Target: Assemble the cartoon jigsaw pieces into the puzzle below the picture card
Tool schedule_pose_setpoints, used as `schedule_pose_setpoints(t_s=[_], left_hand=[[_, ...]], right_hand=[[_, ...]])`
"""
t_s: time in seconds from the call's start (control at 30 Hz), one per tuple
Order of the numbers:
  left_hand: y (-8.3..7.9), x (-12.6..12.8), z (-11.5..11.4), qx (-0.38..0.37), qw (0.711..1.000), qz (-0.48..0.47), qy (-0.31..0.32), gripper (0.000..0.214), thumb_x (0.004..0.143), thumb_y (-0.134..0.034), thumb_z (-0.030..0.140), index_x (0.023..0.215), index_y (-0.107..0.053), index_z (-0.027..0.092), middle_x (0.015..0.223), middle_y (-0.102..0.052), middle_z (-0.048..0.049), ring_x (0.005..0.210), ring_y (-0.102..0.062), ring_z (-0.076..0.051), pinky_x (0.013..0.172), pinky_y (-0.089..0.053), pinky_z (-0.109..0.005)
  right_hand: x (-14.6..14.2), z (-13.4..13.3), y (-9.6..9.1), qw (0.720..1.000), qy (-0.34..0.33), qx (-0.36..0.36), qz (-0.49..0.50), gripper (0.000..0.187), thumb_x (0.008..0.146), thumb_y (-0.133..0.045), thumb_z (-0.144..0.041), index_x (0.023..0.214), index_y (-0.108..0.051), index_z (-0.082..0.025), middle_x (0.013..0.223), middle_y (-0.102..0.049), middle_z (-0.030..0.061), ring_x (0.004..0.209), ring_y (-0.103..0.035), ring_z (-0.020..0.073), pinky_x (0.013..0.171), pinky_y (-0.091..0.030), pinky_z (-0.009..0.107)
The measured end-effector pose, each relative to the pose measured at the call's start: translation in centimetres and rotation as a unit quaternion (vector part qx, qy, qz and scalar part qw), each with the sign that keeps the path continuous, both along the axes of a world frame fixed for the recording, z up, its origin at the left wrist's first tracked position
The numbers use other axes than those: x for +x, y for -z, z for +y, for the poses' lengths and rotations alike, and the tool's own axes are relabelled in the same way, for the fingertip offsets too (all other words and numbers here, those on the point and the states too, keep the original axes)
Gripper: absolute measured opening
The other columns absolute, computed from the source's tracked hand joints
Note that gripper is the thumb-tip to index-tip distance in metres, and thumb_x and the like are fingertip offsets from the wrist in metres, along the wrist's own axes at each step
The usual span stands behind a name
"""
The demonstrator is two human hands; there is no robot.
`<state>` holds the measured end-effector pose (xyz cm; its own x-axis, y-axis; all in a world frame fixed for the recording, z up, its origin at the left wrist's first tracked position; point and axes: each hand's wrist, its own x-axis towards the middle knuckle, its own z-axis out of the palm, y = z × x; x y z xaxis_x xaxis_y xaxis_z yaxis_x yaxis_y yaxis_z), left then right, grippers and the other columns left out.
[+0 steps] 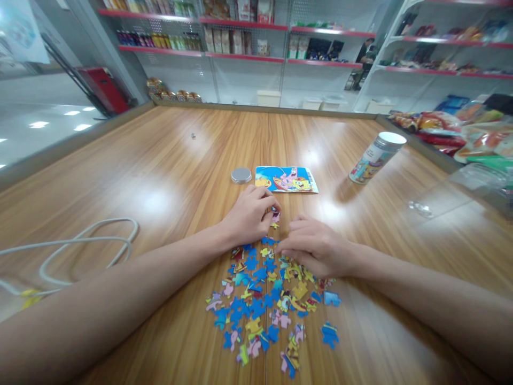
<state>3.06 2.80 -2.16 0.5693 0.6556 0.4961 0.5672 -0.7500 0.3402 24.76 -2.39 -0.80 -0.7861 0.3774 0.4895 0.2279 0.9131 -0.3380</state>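
My left hand [253, 214] is bent over the top of the puzzle heap, thumb and fingers closed around a small pinkish puzzle piece [276, 216]. To its right, my right hand [315, 245] has curled fingers, with the tips down at the heap's upper edge; what they hold, if anything, is hidden. Loose jigsaw pieces [256, 307] in blue, yellow and pink lie spread below both hands, some overlapping. Just beyond my hands lies a picture card [286, 179] with cartoon figures on blue. A round metal lid [241, 175] rests left of that card.
A printed cylindrical can [374, 160] stands at the right. White cable [88, 240] loops over the table's left side. Clear plastic [420, 208] and snack bags [441, 128] are along the right edge. Stocked shelves [244, 56] stand behind the table [192, 187].
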Motion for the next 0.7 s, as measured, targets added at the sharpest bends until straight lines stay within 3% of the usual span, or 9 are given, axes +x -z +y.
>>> schedule_pose_setpoints(t_s=[0.1, 0.17, 0.27, 0.33, 0.4, 0.53, 0.7], left_hand=[[-1.1, 0.0, -0.7, 0.067, 0.997, -0.046, -0.003, 0.026, 0.086, -0.057, 0.009, 0.107, -0.069, 0.02, 0.125, -0.061, -0.0091, 0.122, -0.05, -0.027, 0.107, -0.043, -0.052], [-1.8, 0.1, -1.5, 0.103, 0.991, -0.066, 0.05, 0.037, 0.084, -0.057, 0.009, 0.118, -0.064, 0.021, 0.127, -0.062, -0.0082, 0.126, -0.049, -0.028, 0.111, -0.041, -0.055], [-2.5, 0.4, -2.4, 0.11, 0.978, -0.067, 0.166, 0.059, 0.081, -0.056, 0.014, 0.138, -0.048, 0.02, 0.128, -0.063, -0.0092, 0.123, -0.054, -0.027, 0.112, -0.042, -0.055], [-2.5, 0.6, -2.6, 0.117, 0.973, -0.084, 0.179, 0.064, 0.084, -0.057, 0.018, 0.146, -0.039, 0.018, 0.13, -0.063, -0.0118, 0.121, -0.056, -0.027, 0.108, -0.046, -0.053], [-2.2, 0.6, -2.5, 0.137, 0.975, -0.102, 0.146, 0.054, 0.09, -0.058, 0.02, 0.142, -0.043, 0.017, 0.126, -0.065, -0.0122, 0.12, -0.056, -0.026, 0.103, -0.049, -0.048], [-1.8, 0.4, -1.8, 0.173, 0.973, -0.12, 0.09, 0.014, 0.097, -0.053, 0.017, 0.11, -0.059, 0.018, 0.094, -0.07, -0.0058, 0.106, -0.057, -0.022, 0.094, -0.051, -0.042], [-1.8, 0.3, -1.5, 0.172, 0.975, -0.115, 0.085, 0.012, 0.099, -0.05, 0.015, 0.091, -0.058, 0.02, 0.071, -0.063, 0.0002, 0.08, -0.051, -0.018, 0.082, -0.05, -0.037]], right_hand=[[0.2, 0.2, 0.0, 0.996, 0.061, -0.008, 0.069, 0.025, 0.093, -0.047, -0.004, 0.107, -0.064, -0.017, 0.077, -0.063, 0.0007, 0.068, -0.056, 0.0131, 0.064, -0.044, 0.028], [0.3, 0.2, 0.0, 0.99, 0.066, -0.003, 0.12, 0.034, 0.092, -0.044, -0.002, 0.116, -0.061, -0.02, 0.088, -0.065, 0.0024, 0.078, -0.062, 0.0142, 0.071, -0.052, 0.028], [-0.1, 0.0, 0.4, 0.981, 0.035, -0.002, 0.193, 0.043, 0.097, -0.043, -0.009, 0.134, -0.053, -0.029, 0.119, -0.063, 0.0067, 0.11, -0.063, 0.0217, 0.093, -0.056, 0.041], [-0.5, -0.2, 0.7, 0.975, 0.022, -0.017, 0.22, 0.048, 0.1, -0.042, -0.014, 0.142, -0.046, -0.036, 0.133, -0.058, 0.0059, 0.124, -0.058, 0.0246, 0.101, -0.054, 0.047], [-0.9, -0.4, 0.9, 0.973, 0.023, -0.024, 0.227, 0.051, 0.101, -0.04, -0.017, 0.147, -0.042, -0.041, 0.14, -0.053, 0.0043, 0.13, -0.055, 0.0254, 0.106, -0.052, 0.05], [-1.3, -0.4, 0.7, 0.973, 0.03, -0.017, 0.227, 0.054, 0.101, -0.04, -0.019, 0.15, -0.038, -0.043, 0.147, -0.047, 0.0025, 0.137, -0.048, 0.0265, 0.115, -0.046, 0.053], [-0.9, -0.1, 0.2, 0.983, 0.014, 0.002, 0.182, 0.074, 0.091, -0.043, -0.003, 0.157, -0.03, -0.033, 0.149, -0.046, 0.0075, 0.14, -0.046, 0.0268, 0.116, -0.045, 0.052]])
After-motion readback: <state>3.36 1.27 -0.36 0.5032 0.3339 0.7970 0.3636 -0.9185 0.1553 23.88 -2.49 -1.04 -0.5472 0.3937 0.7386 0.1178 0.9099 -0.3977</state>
